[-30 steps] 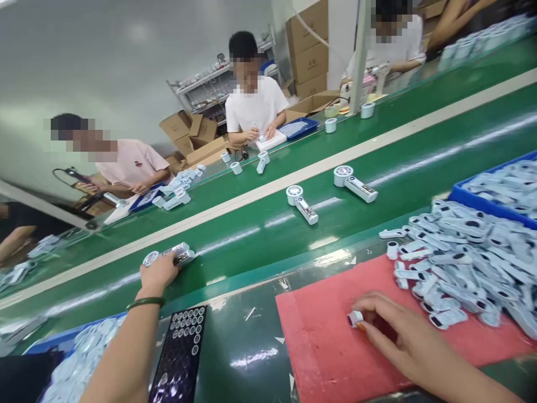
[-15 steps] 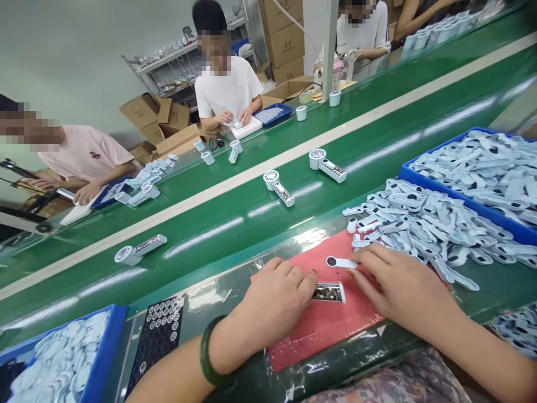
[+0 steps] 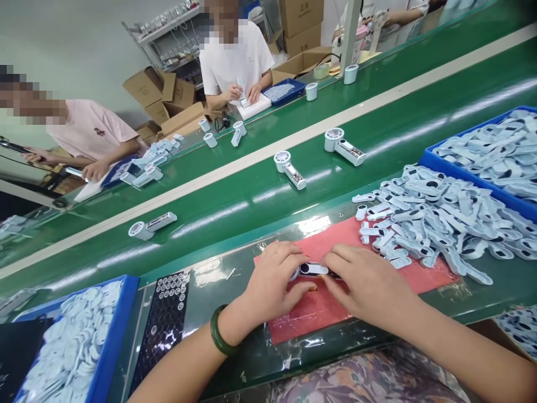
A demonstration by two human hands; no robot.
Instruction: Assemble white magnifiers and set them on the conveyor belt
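Note:
My left hand (image 3: 274, 282) is closed around the head end of a handheld fan (image 3: 295, 275), which it mostly hides. My right hand (image 3: 367, 280) pinches a slim light-blue handle cover (image 3: 318, 269) with a dark round window at its left end. That cover lies over the fan's handle, between my two hands; whether it sits flush I cannot tell. Both hands are above a red mat (image 3: 289, 330). Just beyond my right hand, loose handle covers (image 3: 436, 212) are heaped on the mat and bench.
A green conveyor belt (image 3: 235, 224) runs beyond the bench, carrying several fans with uncovered handles (image 3: 294, 176). Blue trays of light-blue parts stand at right (image 3: 465, 183) and left (image 3: 109, 358). A black sheet with round stickers (image 3: 161, 319) lies left. Co-workers (image 3: 237, 61) sit opposite.
My right hand has moved left, bringing the cover from above the mat onto the fan's handle. The handle's circuit board, visible before, is now mostly covered. The camera view has shifted slightly.

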